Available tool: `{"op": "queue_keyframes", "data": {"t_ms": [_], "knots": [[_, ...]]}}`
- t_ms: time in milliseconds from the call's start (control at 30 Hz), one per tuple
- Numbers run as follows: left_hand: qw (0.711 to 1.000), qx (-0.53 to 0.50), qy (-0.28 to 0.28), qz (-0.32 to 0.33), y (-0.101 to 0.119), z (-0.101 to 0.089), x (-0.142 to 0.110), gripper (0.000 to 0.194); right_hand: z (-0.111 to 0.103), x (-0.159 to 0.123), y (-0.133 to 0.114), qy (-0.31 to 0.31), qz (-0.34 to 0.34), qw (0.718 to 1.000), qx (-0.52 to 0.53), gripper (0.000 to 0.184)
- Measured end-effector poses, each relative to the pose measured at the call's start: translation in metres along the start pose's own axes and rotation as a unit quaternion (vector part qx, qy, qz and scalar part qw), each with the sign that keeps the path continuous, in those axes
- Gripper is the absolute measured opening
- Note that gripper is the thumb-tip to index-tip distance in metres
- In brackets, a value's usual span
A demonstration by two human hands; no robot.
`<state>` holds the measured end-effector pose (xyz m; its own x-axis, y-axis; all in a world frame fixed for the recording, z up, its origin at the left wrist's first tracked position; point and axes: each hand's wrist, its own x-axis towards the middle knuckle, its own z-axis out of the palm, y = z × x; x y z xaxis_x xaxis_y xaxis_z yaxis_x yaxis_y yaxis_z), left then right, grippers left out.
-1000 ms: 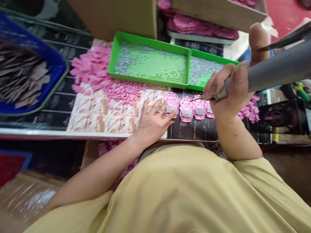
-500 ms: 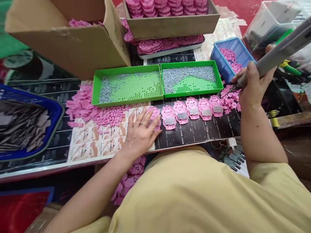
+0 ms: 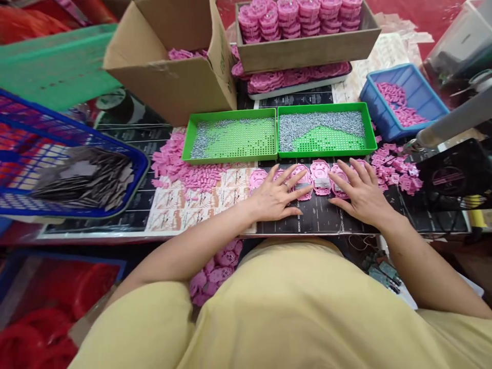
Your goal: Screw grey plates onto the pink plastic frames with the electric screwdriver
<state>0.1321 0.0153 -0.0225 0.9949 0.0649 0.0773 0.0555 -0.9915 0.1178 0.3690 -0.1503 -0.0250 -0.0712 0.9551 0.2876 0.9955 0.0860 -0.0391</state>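
A row of pink plastic shells [image 3: 321, 180] with grey metal inserts lies on the black mat in front of me. My left hand [image 3: 277, 193] rests flat on the left end of the row, fingers spread. My right hand [image 3: 360, 190] lies flat on the right end, fingers spread too. Neither hand holds anything. The grey electric screwdriver [image 3: 449, 123] hangs free at the right, apart from my right hand.
Two green trays [image 3: 325, 106] of small silver screws sit behind the row. Loose pink parts [image 3: 180, 169] lie left of them. A blue bin [image 3: 403, 100] of pink pieces stands right, a blue basket [image 3: 77, 179] of grey pieces left. Cardboard boxes [image 3: 172, 77] of pink shells stand behind.
My right hand has let go of the screwdriver and come down flat onto the pink shells. My left hand slid right along the row. The camera tilted up.
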Motion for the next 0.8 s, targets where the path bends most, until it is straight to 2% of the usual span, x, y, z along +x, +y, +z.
{"op": "queue_keyframes", "data": {"t_ms": [67,133,233,367,567,667,800], "knots": [[1.000,-0.004,-0.023,0.010,-0.001,-0.001,0.007,0.064,0.008,0.002,0.003,-0.053,-0.011,0.998,-0.015,0.060],[0.999,-0.007,-0.047,0.007,0.001,-0.004,0.006,0.060,0.010,0.002,0.001,-0.069,-0.035,0.997,-0.011,0.059],[0.998,-0.009,-0.066,-0.007,0.011,-0.008,-0.010,0.056,0.008,-0.002,-0.013,-0.052,-0.071,0.996,-0.009,0.058],[0.999,-0.004,-0.052,-0.011,0.020,-0.009,-0.048,0.054,0.006,-0.003,-0.041,-0.017,-0.130,0.991,-0.021,0.057],[0.999,0.010,-0.034,-0.009,0.008,-0.012,-0.100,0.052,0.011,0.014,-0.085,-0.004,-0.173,0.985,-0.023,0.054],[0.999,0.007,-0.038,-0.010,0.002,-0.014,-0.112,0.049,0.012,0.020,-0.097,-0.005,-0.173,0.985,-0.020,0.054],[0.999,-0.012,-0.029,-0.012,-0.002,-0.013,-0.116,0.047,0.004,0.025,-0.093,-0.005,-0.166,0.986,0.032,0.046]]}}
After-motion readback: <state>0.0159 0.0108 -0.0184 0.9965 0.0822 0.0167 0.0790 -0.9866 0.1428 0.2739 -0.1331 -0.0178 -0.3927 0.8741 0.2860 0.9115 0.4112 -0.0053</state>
